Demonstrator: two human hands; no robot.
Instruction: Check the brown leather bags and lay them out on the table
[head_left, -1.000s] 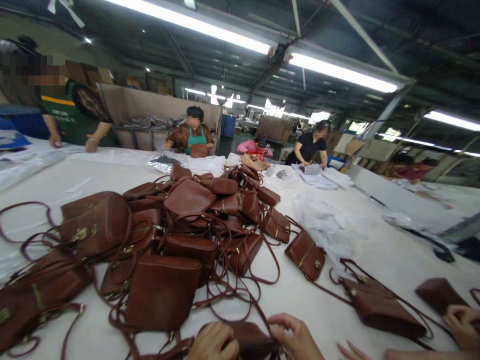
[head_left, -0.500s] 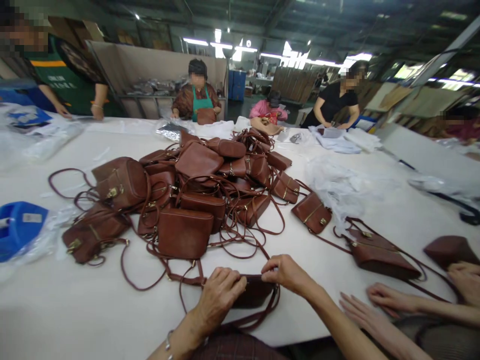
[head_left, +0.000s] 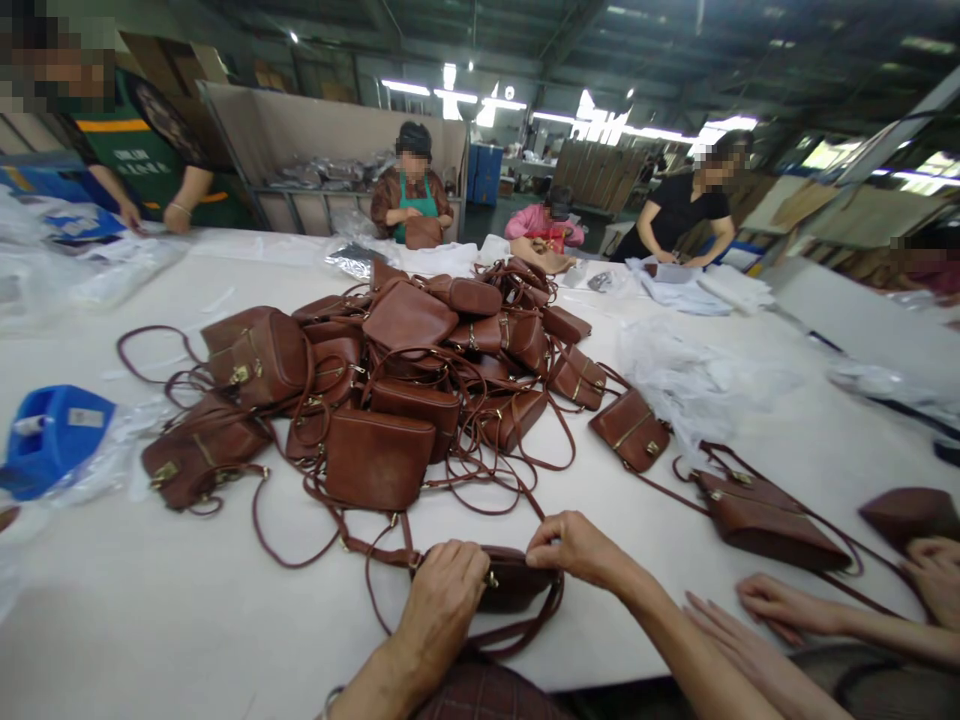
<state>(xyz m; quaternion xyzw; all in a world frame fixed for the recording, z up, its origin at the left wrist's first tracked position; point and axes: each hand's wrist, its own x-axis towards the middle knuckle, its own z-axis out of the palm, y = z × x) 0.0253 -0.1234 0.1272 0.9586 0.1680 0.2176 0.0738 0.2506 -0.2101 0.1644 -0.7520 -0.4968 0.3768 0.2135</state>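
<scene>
Left hand (head_left: 444,592) curled over small brown bag (head_left: 514,585) at table (head_left: 150,620) edge; right hand (head_left: 570,545) pinches its strap (head_left: 517,632). Best hold bag flat, draw strap clear of the pile (head_left: 390,370).

Brown handbags (head_left: 375,455); white table (head_left: 150,600); blue box (head_left: 56,435); green apron (head_left: 420,205); white bags (head_left: 690,380)

head view | faces forward-down | near table (head_left: 150,620) edge
</scene>
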